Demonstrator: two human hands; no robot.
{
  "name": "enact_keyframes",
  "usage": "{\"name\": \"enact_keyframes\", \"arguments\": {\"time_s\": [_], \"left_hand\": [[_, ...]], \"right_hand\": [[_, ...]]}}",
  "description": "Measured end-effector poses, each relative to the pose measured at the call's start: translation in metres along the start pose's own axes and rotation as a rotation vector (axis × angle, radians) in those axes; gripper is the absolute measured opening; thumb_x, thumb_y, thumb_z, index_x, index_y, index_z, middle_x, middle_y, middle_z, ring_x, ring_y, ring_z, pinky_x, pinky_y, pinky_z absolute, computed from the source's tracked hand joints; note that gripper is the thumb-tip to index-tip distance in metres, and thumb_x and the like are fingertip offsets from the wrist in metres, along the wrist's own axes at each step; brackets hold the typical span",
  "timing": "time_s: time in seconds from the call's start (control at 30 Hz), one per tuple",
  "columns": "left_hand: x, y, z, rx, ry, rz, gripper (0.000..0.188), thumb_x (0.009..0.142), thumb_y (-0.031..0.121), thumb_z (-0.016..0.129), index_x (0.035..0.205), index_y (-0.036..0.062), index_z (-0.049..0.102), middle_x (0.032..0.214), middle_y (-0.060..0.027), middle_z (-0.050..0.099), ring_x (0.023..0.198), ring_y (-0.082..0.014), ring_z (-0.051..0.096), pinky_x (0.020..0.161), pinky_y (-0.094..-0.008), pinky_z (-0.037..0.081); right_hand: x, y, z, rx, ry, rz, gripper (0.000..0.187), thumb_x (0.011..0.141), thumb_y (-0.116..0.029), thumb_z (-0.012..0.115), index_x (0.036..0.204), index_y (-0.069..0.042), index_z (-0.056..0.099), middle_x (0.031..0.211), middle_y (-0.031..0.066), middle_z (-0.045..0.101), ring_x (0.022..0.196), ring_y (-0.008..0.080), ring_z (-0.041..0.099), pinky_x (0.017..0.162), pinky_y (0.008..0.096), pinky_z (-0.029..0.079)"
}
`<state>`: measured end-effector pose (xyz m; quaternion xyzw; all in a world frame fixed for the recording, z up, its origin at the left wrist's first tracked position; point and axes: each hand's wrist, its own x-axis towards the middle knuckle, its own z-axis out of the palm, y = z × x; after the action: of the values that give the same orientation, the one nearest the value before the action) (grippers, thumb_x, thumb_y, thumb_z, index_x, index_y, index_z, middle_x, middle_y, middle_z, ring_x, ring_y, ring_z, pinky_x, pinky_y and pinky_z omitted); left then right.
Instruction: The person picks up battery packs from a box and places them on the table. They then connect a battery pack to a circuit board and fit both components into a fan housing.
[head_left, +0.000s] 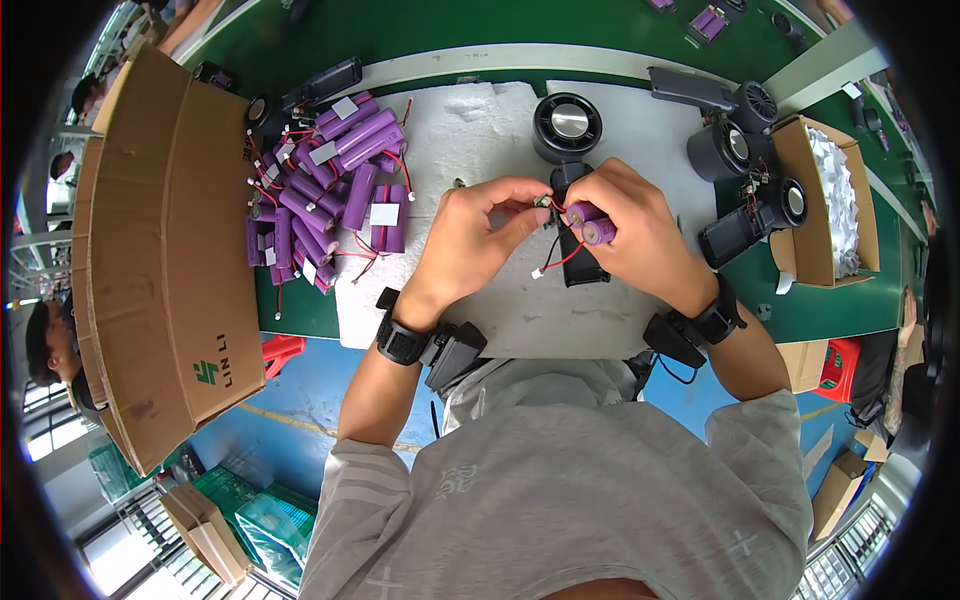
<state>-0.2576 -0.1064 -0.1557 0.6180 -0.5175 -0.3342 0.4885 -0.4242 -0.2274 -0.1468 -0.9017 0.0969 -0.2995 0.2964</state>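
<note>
Between my hands is a purple two-cell battery pack with red and black wires ending in a small white plug. My right hand is closed around the pack. With thumb and forefinger, my left hand pinches a small circuit board that has wires on it. Right beneath the hands lies a black handheld fan housing, its round head pointing away from me. The fingers hide part of the housing and of the wiring.
Purple battery packs are heaped at the left, beside a tall cardboard box. Black fan units lie at the right, near a carton of white packing. A white foam sheet covers the green bench. Other people sit at the far left.
</note>
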Motion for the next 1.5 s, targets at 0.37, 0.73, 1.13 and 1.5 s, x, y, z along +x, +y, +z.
{"name": "enact_keyframes", "arguments": {"time_s": [0.37, 0.73, 1.13, 1.5], "left_hand": [[0.002, 0.004, 0.001, -0.001, -0.048, 0.057, 0.030, 0.080, 0.000, 0.071, 0.110, 0.0010, 0.066, 0.092, -0.0091, 0.069, 0.080, -0.0155, 0.066, 0.075, -0.0277, 0.054], [0.002, -0.002, -0.005, 0.136, 0.018, 0.180, 0.030, 0.072, -0.007, 0.067, 0.100, 0.0050, 0.070, 0.089, -0.0092, 0.067, 0.079, -0.0177, 0.064, 0.069, -0.0307, 0.052], [0.005, -0.003, 0.011, -0.150, 0.067, 0.085, 0.023, 0.073, -0.012, 0.064, 0.092, 0.0006, 0.066, 0.091, -0.0102, 0.066, 0.075, -0.0174, 0.066, 0.066, -0.0300, 0.053], [0.001, 0.000, 0.003, -0.111, -0.035, 0.174, 0.018, 0.075, -0.008, 0.068, 0.089, 0.0018, 0.063, 0.088, -0.0050, 0.065, 0.071, -0.0117, 0.062, 0.062, -0.0253, 0.050]], "right_hand": [[0.001, 0.000, 0.004, 0.021, 0.027, -0.015, 0.024, 0.066, 0.006, 0.072, 0.085, -0.003, 0.059, 0.076, 0.0078, 0.061, 0.071, 0.0259, 0.057, 0.060, 0.0348, 0.046], [-0.001, -0.001, 0.005, 0.019, 0.000, 0.029, 0.026, 0.064, 0.006, 0.071, 0.085, -0.004, 0.060, 0.075, 0.0071, 0.061, 0.071, 0.0249, 0.057, 0.060, 0.0339, 0.047], [0.000, -0.002, 0.006, 0.010, 0.004, 0.027, 0.026, 0.064, 0.007, 0.070, 0.084, -0.005, 0.059, 0.073, 0.0064, 0.059, 0.070, 0.0242, 0.056, 0.059, 0.0340, 0.046], [-0.005, -0.006, 0.009, 0.095, 0.016, 0.013, 0.028, 0.062, 0.007, 0.072, 0.085, -0.004, 0.061, 0.073, 0.0072, 0.058, 0.066, 0.0239, 0.056, 0.057, 0.0331, 0.045]]}}
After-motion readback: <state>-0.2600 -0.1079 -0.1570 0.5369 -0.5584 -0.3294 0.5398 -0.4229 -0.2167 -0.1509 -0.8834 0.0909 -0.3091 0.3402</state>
